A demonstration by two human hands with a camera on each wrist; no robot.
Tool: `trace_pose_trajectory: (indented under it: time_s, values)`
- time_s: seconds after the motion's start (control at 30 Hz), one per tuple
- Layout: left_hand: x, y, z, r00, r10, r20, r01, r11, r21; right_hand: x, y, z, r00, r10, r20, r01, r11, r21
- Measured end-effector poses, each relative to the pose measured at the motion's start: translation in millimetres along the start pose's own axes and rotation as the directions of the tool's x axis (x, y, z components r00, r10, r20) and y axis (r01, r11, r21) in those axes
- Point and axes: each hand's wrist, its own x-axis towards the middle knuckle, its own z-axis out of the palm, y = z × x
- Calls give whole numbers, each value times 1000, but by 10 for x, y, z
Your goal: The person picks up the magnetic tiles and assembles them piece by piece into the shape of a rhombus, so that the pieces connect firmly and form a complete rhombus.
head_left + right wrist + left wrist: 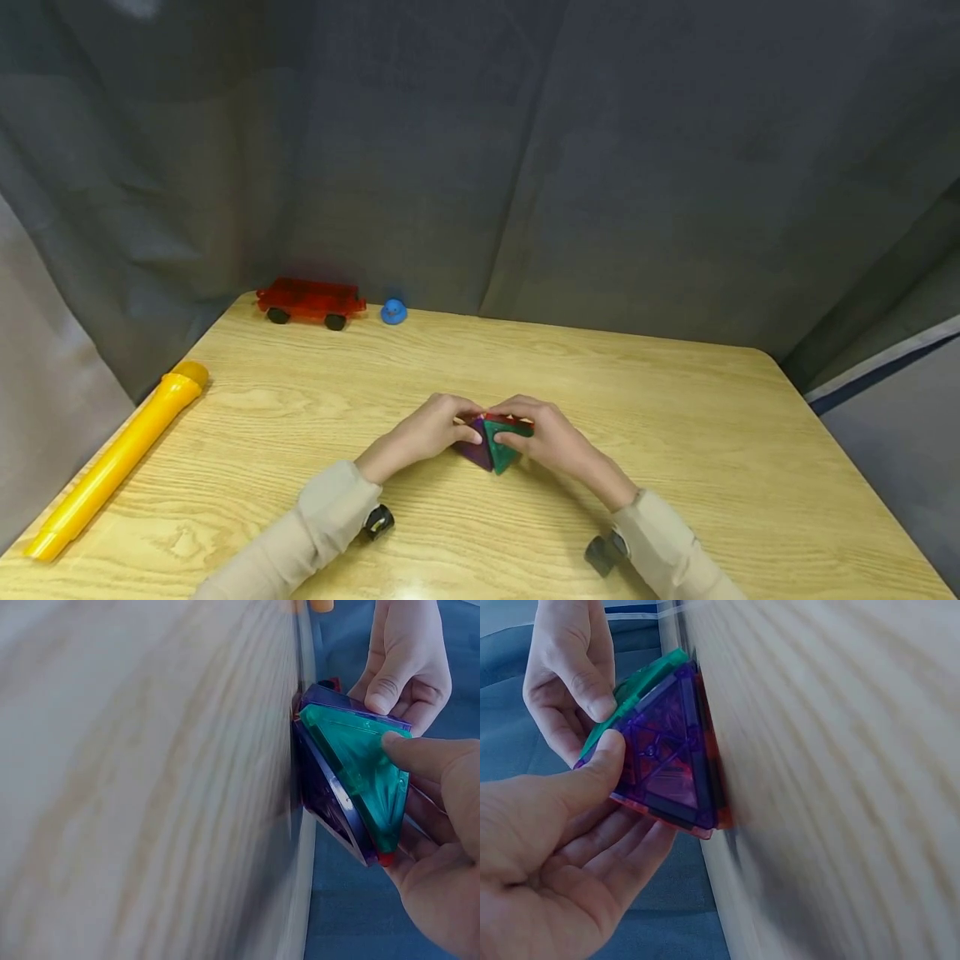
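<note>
Both hands grip a small block of translucent magnetic tiles low over the middle of the wooden table. Its purple triangular tile (664, 754) faces the left wrist camera, and a green triangular tile (360, 769) leans against it on the right. Red tile edges (517, 418) show behind. My left hand (429, 429) pinches the purple side, its thumb on the face and its fingers behind. The right hand (546, 437) holds the green side likewise, thumb in front. In the right wrist view another purple tile (326, 795) lies along the table side of the green one.
A red wheeled car base (311, 300) stands at the table's back left, with a small blue toy (393, 312) beside it. A yellow toy microphone (120, 458) lies along the left edge. Dark curtains (600, 167) hang behind the table (675, 400).
</note>
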Motion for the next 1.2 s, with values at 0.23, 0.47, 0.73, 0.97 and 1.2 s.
trace_pose_trajectory:
  time_s: [0.23, 0.47, 0.73, 0.97, 1.2]
  values:
    - [54, -52, -33, 1000, -14, -22, 14, 1000, 6, 85, 50, 1, 1000, 8, 2, -8, 1000, 3]
    - [113, -57, -54, 999, -22, -27, 23, 1000, 4, 129, 121, -8, 1000, 17, -6, -17, 1000, 11]
    - [188, -108, -43, 998, -45, -37, 45, 999, 17, 194, 158, -20, 999, 42, -16, -42, 999, 16]
    - [198, -85, -75, 996, -72, -55, 74, 996, 40, 244, 159, -41, 999, 45, -18, -45, 999, 2]
    - [163, -90, -96, 996, -93, -2, 93, 995, 35, 215, 131, -71, 997, 67, -34, -67, 998, 1]
